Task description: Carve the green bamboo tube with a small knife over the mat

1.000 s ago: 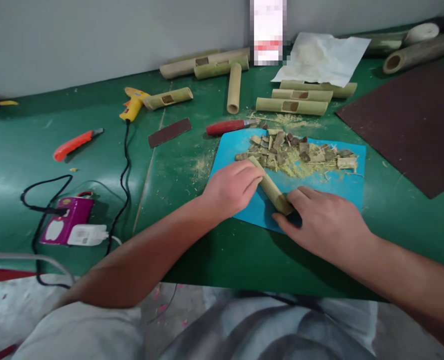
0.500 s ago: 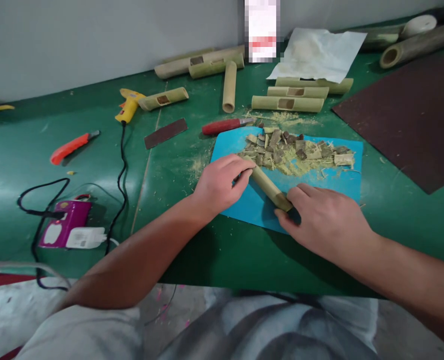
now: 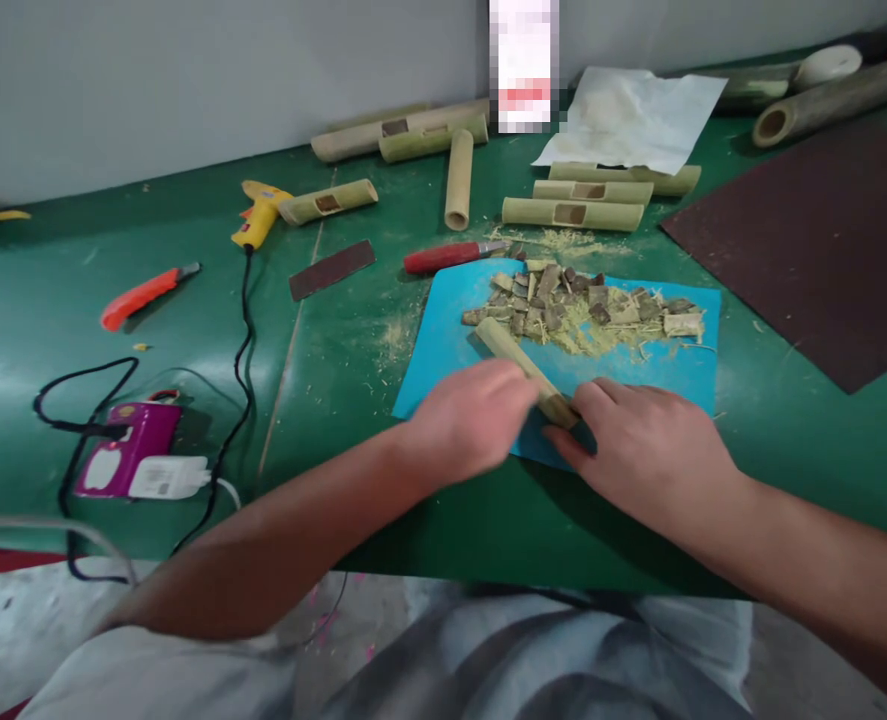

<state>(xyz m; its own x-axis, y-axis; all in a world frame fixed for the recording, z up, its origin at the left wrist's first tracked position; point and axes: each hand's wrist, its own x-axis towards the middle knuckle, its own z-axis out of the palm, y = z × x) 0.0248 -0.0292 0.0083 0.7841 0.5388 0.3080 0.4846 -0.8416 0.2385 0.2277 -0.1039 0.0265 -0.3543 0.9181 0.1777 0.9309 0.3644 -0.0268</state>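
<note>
A short bamboo tube [image 3: 516,358] slants over the blue sheet [image 3: 443,350], its far end pointing up and left. My right hand [image 3: 649,440] grips its near end, thumb below and fingers over the top. At the middle of the tube is my left hand [image 3: 480,415], closed and slightly blurred, fingertips against the tube's side. Whatever is between those fingers, if anything, is hidden. Just beyond the tube, bamboo chips [image 3: 552,305] and pale shavings are heaped on the sheet.
Behind lie a red-handled knife [image 3: 443,257], a brown sandpaper strip [image 3: 332,270] and several cut bamboo tubes [image 3: 572,213]. To the left are an orange cutter [image 3: 143,298], a yellow glue gun [image 3: 259,215] and a purple power strip [image 3: 139,450] with cables. A large dark sheet [image 3: 810,240] is at right.
My left hand has slid along the bamboo tube from its far end toward my right hand, uncovering the far end. My right hand keeps its grip on the near end.
</note>
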